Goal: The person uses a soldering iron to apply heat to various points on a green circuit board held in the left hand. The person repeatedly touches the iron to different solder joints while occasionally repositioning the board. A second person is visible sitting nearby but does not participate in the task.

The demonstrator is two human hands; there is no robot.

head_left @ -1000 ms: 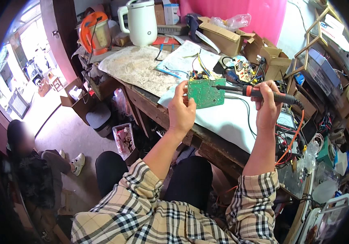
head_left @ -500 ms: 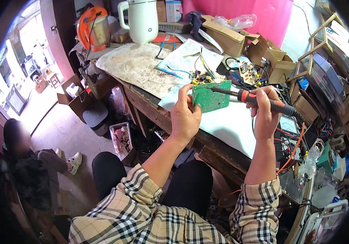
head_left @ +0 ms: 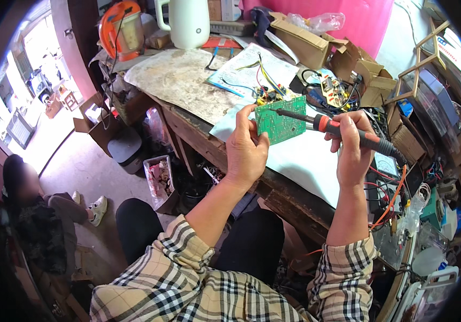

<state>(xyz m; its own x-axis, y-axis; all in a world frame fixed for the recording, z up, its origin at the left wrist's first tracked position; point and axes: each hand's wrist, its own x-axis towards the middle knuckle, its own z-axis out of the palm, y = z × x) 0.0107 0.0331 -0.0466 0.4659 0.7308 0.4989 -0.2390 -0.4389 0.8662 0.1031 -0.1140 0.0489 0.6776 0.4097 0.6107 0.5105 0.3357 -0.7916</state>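
A green circuit board (head_left: 287, 129) is held up by its left edge above the workbench, pinched in my left hand (head_left: 245, 147). Its solder side faces me. My right hand (head_left: 353, 142) grips a soldering iron (head_left: 324, 124) with a black and red handle. The iron's dark tip lies across the upper left part of the board; whether it touches the surface I cannot tell. Just behind the board, a cluster of wired electronic parts (head_left: 273, 94) sits on the bench, partly hidden by it.
A printed sheet (head_left: 252, 67) lies on the worn bench (head_left: 171, 80). Behind stand a white kettle (head_left: 187, 24) and an orange-lidded jug (head_left: 120, 32). Cardboard boxes (head_left: 300, 37), a meter (head_left: 386, 165) and an orange cord (head_left: 397, 198) crowd the right. Someone sits at lower left (head_left: 37, 225).
The soldering iron's tip has shifted slightly left across the board. The board has tilted a little, its right side rising. Both hands keep their holds.
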